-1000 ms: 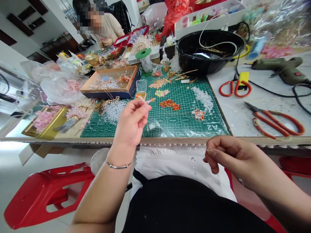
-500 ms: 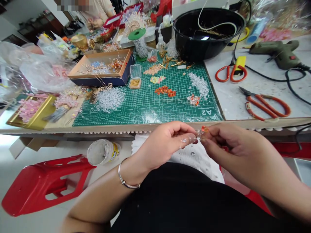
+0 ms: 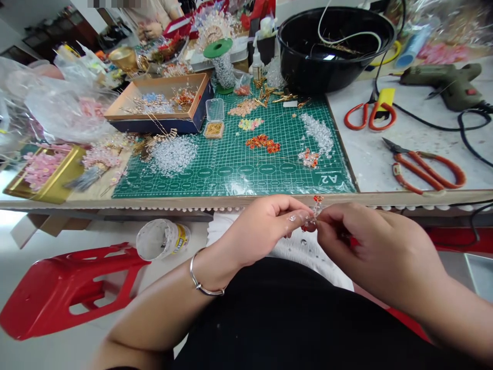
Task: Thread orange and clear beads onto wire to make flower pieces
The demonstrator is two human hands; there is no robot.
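Observation:
My left hand point(image 3: 265, 226) is closed in a pinch on a small beaded piece point(image 3: 317, 201) with clear beads and an orange-red tip, just in front of the table edge. Against it, the fingertips of my right hand point(image 3: 370, 241) are pinched together at the same piece; whatever fine part they grip is too small to make out. Beyond my hands, orange-red beads point(image 3: 263, 144), clear beads point(image 3: 317, 134) and a small mixed heap point(image 3: 309, 158) lie on the green cutting mat point(image 3: 231, 180). A larger pile of clear beads point(image 3: 173, 155) is further left.
Red-handled pliers point(image 3: 427, 167), red-handled scissors point(image 3: 372, 115) and a glue gun point(image 3: 442, 82) lie at the right. Behind stand a black basin point(image 3: 331, 61), a wire spool point(image 3: 222, 64) and an open box point(image 3: 157, 121). A red stool point(image 3: 57, 293) and white tub point(image 3: 157, 240) are below.
The orange-red tip now stands upright above my fingertips instead of lying by my right fingers. My right hand has turned slightly, and the view has shifted a little.

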